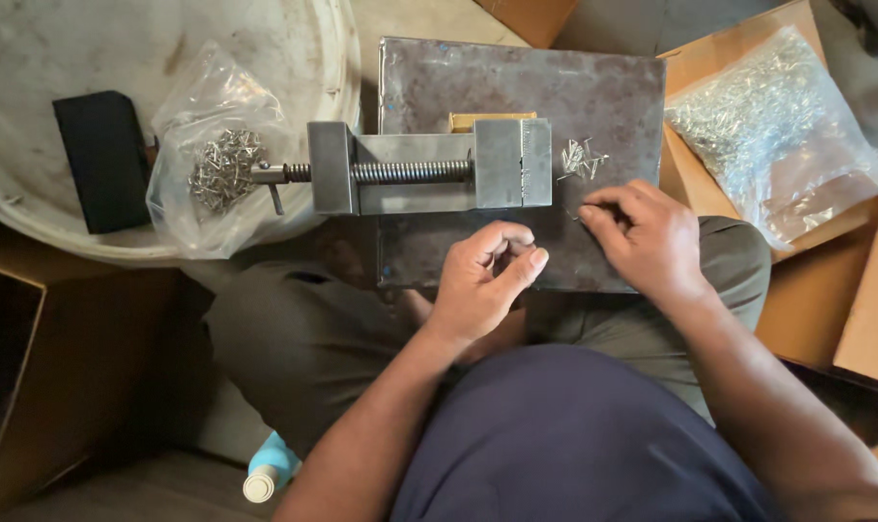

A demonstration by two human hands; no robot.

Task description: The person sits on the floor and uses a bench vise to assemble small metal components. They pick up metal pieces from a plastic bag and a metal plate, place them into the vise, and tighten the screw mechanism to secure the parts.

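— Head view, looking down: left hand [485, 274] curled loosely over the near edge of the steel plate [613, 97], thumb pressed against bent fingers; anything pinched inside, impossible to tell
— And the right hand [644, 235]?
— Fingertips drawn together, pressed to the plate just below a small heap of metal pins [581, 158], beside the jaw of the bench vise [429, 169]
— Around the plate?
— Clear bag of pins [218, 164] left of the vise handle, next to a black block [103, 159] — bigger full bag [777, 126] on cardboard at right
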